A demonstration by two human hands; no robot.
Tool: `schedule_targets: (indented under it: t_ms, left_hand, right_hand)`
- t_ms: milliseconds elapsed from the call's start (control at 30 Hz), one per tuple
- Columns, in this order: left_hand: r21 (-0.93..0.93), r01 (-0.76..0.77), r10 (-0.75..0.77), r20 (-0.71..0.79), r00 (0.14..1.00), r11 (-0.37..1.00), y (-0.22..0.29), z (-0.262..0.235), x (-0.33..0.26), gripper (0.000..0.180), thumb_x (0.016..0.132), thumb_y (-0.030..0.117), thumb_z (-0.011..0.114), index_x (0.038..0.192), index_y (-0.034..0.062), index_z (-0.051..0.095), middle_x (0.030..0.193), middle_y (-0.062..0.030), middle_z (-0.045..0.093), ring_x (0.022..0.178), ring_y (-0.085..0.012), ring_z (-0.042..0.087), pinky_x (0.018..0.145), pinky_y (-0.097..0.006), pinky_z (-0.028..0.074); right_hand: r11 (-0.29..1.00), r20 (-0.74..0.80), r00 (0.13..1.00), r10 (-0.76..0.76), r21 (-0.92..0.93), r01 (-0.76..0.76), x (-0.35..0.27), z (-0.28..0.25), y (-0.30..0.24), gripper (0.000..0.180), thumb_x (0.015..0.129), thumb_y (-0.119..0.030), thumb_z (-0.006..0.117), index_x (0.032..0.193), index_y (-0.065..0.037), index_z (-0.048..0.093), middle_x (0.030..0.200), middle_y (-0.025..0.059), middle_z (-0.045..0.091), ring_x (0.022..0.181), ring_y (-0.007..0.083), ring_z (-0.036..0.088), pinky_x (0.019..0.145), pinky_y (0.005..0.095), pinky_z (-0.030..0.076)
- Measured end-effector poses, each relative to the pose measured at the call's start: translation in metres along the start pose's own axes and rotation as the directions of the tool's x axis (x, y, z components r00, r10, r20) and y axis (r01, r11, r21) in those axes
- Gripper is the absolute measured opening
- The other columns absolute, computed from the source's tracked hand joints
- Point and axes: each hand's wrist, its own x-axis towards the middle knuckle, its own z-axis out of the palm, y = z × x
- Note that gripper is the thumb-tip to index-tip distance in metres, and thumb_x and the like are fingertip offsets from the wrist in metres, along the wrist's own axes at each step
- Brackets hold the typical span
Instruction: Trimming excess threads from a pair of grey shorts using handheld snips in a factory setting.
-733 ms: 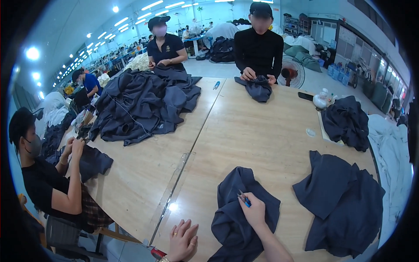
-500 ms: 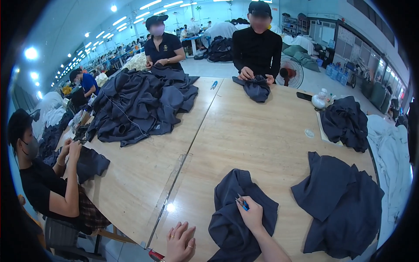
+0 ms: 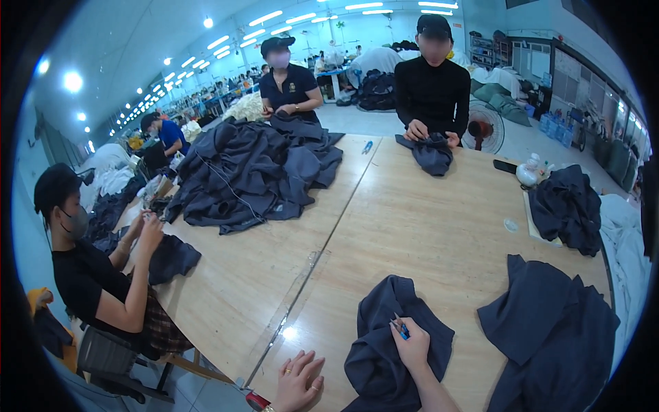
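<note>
My right hand (image 3: 414,345) is closed round a pair of thread snips (image 3: 400,325) with blue handles, their pointed blades showing past my fingers. It rests on a dark grey garment (image 3: 371,323) with a gathered, elastic-looking edge, lying crumpled on the table before me. To the left of that garment, my left hand (image 3: 300,381) is held near the table's front edge with its fingers apart and nothing in them. A ring shows on it.
More dark garments (image 3: 556,329) lie to the right, with another bundle (image 3: 566,209) beyond. A big heap (image 3: 247,172) covers the table's far left. Other snips (image 3: 367,147) lie near the far edge. Three people work around the wooden table (image 3: 425,233), holding dark cloth. A seam crosses it.
The view has swung a little left, so the whole scene sits further right. Both hands keep nearly the same pose, and the snips stay in my right hand over the garment.
</note>
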Motion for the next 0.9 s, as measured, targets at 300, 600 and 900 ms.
schedule_targets:
  t_ms: [300, 600, 900]
  left_hand:
    - [0.070, 0.029, -0.031, 0.033, 0.999, 0.997, -0.011, 0.005, -0.005, 0.044, 0.086, 0.034, 0.057, 0.128, 0.0207, 0.052, 0.136, -0.0059, 0.044, 0.132, -0.0238, 0.035, 0.107, -0.046, 0.021]
    - [0.025, 0.000, -0.001, 0.023, 1.000, 1.000, -0.014, 0.008, 0.000, 0.045, 0.087, 0.035, 0.053, 0.130, 0.0216, 0.050, 0.138, -0.0061, 0.042, 0.133, -0.0241, 0.033, 0.108, -0.046, 0.019]
    - [-0.510, -0.033, 0.060, 0.036, 0.998, 0.860, 0.036, -0.075, 0.085, 0.040, 0.094, 0.020, 0.053, 0.133, 0.0101, 0.046, 0.066, -0.0047, 0.064, 0.063, -0.0095, 0.065, 0.060, -0.024, 0.048]
  right_hand:
    - [0.997, -0.017, 0.997, -0.078, 0.009, 0.078, 0.001, 0.001, -0.003, 0.013, 0.075, -0.008, 0.069, 0.084, -0.003, 0.060, 0.074, 0.0136, 0.063, 0.069, 0.0315, 0.064, 0.059, 0.0336, 0.049]
    - [0.991, -0.015, 0.992, -0.124, -0.052, 0.123, 0.002, 0.002, -0.001, 0.014, 0.075, -0.008, 0.069, 0.084, -0.004, 0.059, 0.075, 0.0138, 0.062, 0.068, 0.0324, 0.063, 0.058, 0.0344, 0.048]
    - [0.997, 0.005, 0.999, -0.047, -0.061, 0.047, 0.001, -0.003, 0.006, 0.014, 0.077, -0.011, 0.067, 0.087, -0.003, 0.059, 0.074, 0.0147, 0.061, 0.068, 0.0313, 0.063, 0.060, 0.0336, 0.048]
